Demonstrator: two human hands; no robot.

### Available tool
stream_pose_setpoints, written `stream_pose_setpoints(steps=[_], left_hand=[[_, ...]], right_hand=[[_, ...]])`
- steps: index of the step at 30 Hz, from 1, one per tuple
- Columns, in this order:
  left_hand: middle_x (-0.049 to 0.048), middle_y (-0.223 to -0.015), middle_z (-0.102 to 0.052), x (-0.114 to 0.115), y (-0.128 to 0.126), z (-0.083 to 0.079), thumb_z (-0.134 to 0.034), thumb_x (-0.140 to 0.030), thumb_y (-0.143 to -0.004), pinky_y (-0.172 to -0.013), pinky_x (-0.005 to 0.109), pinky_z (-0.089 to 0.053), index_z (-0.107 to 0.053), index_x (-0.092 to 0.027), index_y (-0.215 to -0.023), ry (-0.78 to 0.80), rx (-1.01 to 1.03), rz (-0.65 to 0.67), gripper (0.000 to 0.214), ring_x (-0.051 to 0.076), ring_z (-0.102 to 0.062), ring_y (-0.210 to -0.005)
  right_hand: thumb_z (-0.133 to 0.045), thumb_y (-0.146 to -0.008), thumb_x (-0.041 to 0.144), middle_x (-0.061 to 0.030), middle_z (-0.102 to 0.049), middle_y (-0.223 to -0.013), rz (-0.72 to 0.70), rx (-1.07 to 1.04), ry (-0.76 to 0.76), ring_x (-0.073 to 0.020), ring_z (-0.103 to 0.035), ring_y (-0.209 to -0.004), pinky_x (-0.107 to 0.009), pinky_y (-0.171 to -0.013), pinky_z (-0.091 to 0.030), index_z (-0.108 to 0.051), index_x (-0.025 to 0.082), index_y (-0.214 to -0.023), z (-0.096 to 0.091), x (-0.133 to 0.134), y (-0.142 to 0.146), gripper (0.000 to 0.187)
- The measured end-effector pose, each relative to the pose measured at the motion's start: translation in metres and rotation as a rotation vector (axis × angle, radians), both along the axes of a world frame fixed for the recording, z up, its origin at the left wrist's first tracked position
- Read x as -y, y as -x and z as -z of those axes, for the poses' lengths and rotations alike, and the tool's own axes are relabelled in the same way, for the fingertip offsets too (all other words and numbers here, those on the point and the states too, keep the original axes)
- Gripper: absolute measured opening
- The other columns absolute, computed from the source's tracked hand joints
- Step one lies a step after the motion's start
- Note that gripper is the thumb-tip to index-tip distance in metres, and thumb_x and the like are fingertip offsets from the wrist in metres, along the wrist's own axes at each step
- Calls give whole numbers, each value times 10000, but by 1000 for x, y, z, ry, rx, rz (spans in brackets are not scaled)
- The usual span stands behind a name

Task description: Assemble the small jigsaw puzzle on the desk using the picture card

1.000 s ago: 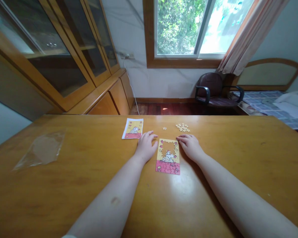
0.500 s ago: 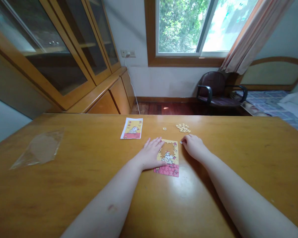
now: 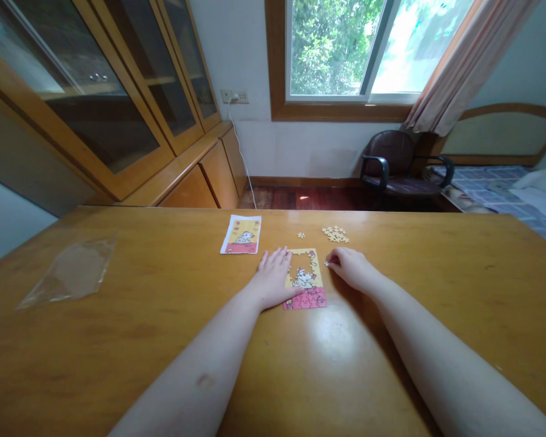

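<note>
A partly assembled jigsaw puzzle [image 3: 316,297], yellow above and pink below with a white cartoon animal, lies on the table with a gap in its upper middle. My left hand [image 3: 273,280] rests along its left edge, fingers spread and thumb over the pink part. Just right of the puzzle, my right hand [image 3: 349,267] pinches a small puzzle piece [image 3: 326,264] between thumb and fingertips. Beyond the hands lie a pile of loose puzzle pieces [image 3: 335,234] and a small separate puzzle piece [image 3: 301,235].
A printed reference picture [image 3: 241,235] lies left of the puzzle on the wooden table [image 3: 164,340]. Farther left is a clear plastic bag [image 3: 70,270]. Past the far table edge stand a glass-door cabinet [image 3: 164,121], an armchair [image 3: 394,164] and a bed [image 3: 495,188].
The puzzle has turned slightly counterclockwise and shifted away from me under my left hand. My right hand, still pinching the piece, has moved a little left towards it.
</note>
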State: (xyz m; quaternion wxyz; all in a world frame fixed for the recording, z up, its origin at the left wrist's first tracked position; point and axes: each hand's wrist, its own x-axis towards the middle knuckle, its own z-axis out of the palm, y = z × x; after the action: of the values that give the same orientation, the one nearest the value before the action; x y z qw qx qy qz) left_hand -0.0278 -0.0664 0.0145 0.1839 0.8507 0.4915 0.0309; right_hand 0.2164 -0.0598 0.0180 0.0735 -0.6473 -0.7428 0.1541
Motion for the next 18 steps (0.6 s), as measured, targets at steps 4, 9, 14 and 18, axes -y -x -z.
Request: stream_pose_setpoints(steps=[4,9,14,18], left_hand=[[144,-1566,-161,1,0,-1,-473,-691,-766,-1172,525,-40,-235,-163,-1483,-20,23,23,922,308,-105,-1450],[131,-1569,-158,1,0,-1,-459,-700,-766,-1174,522,-24,-222,-177,-1488,-6,3,29,922,297,-105,-1452],[125,-1573,-154,1,0,1,-455,-708,-761,-1172,521,-38,-230,-198,-1485,-20,1,16,914,300,-110,-1450],[132,-1572,-155,1,1,2,-476,-690,-762,-1170,520,-35,-238,-207,-1479,-22,-5,19,896,301,-106,-1451]], right_hand=[[-610,-817,221,-60,-689,-950,11,-4,35,-192,-612,-878,-276,-756,-407,-622,193,-892,-2,1,2,81],[-559,-837,199,-60,-698,-975,17,14,69,-194,-619,-887,-275,-763,-410,-641,191,-942,-10,5,8,134],[-572,-819,235,-84,-689,-1002,42,140,70,-235,-614,-943,-299,-762,-405,-695,198,-904,-18,8,12,154],[-562,-781,200,-77,-685,-956,20,104,119,-217,-615,-891,-283,-732,-411,-683,196,-846,-18,9,12,137]])
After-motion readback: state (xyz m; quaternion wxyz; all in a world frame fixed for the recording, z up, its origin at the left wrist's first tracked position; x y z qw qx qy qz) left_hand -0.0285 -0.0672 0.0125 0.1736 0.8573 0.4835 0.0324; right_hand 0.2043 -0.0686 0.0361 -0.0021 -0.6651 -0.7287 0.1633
